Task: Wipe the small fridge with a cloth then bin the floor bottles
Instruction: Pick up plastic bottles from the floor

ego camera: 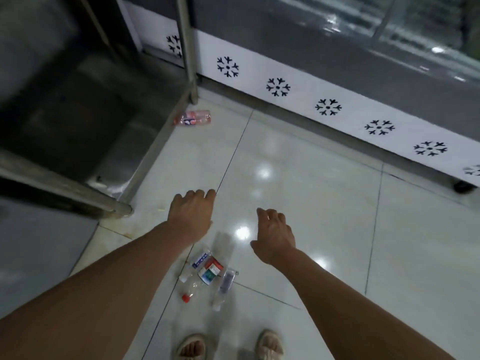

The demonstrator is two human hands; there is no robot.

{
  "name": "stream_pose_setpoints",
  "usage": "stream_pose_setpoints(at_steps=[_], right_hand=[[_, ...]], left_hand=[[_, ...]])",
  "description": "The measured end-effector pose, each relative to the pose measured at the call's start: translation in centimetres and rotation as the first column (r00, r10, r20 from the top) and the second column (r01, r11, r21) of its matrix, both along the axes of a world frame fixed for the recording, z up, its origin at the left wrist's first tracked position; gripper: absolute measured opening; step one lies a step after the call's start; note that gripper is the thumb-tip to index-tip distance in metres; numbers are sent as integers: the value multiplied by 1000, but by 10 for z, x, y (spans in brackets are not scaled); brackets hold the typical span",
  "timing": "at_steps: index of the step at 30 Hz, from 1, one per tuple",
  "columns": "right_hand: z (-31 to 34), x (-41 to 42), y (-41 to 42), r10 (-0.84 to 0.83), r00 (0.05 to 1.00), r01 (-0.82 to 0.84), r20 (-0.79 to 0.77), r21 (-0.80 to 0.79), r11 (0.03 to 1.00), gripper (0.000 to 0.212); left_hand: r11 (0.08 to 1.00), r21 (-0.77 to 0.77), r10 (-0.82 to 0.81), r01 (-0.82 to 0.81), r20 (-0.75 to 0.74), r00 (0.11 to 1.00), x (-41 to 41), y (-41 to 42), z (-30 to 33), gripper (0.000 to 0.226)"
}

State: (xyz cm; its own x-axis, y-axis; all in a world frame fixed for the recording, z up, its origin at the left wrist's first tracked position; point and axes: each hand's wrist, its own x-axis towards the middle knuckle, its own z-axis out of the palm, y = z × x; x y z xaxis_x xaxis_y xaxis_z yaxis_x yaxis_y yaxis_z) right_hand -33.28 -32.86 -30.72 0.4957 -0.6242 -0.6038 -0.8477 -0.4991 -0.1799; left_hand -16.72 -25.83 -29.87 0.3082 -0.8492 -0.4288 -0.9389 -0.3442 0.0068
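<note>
Two bare arms reaching forward and down over pale glossy floor tiles [298, 183], left hand [191, 211] and right hand [275, 233] both palm-down with fingers loosely curled and slightly spread, holding nothing. Several clear plastic bottles [207, 274] lying in a small cluster on the floor just below and between the hands, near the sandalled feet [228, 345]: one with a red cap, one with a red-and-green label, one with a blue-and-white label, one with a dark label, all on their sides and touching or nearly touching. One more bottle with a pink label [192, 118] lying on its side farther off, right beside the foot of a steel table leg [187, 50]. White cooler base panel [298, 81] with black snowflake cut-outs running along the far side, dark glass above it. Cloth nowhere visible
</note>
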Motion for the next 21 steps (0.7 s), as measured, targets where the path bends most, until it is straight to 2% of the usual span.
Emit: stream_pose_setpoints(at_steps=[8, 14, 21], right_hand=[[45, -1, -129, 229, 973, -228, 3, -75, 971, 72], [56, -4, -221, 443, 896, -445, -41, -115, 888, 64], [59, 35, -284, 538, 843, -537, -20, -114, 836, 61]], left_hand=[[972, -9, 233, -233, 25, 972, -6, -71, 42, 51], [869, 47, 493, -492, -25, 869, -40, -111, 48, 61], [789, 38, 612, -613, -119, 782, -42, -163, 50, 58]])
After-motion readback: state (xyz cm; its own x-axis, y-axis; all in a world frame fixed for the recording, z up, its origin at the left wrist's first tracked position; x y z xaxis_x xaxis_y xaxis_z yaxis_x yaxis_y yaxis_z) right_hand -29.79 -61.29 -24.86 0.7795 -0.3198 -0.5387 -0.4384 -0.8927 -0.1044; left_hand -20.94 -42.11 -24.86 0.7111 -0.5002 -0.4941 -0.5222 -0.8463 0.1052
